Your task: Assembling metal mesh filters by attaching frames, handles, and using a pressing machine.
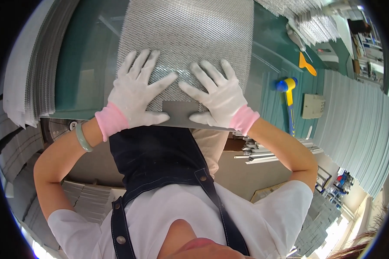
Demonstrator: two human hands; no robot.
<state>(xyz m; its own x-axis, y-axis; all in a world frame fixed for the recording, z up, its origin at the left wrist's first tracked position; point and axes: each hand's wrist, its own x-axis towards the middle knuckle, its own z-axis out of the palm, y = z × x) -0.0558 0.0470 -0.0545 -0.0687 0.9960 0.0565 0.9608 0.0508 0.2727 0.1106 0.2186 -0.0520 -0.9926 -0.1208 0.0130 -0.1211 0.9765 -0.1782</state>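
Observation:
A silver expanded-metal mesh sheet (186, 30) lies on the table and runs away from me, its near end by the front edge. Both my hands wear white gloves with pink cuffs. My left hand (134, 93) is spread flat on the mesh's near left part, its thumb pointing inward. On the near right part rests my right hand (218, 93), fingers also spread. Between the two thumbs shows a smooth grey flat surface (179, 113) at the mesh's near edge; I cannot tell whether it is a separate plate. Neither hand grips anything.
On the green tabletop (86, 64), to the right, lie a blue-and-yellow mallet (289, 103), an orange scraper (307, 65), a screwdriver (296, 39) and a beige block (313, 106). Stacked sheets (41, 52) stand at left, a pale sheet stack (354, 125) at right, more mesh (315, 26) at far right.

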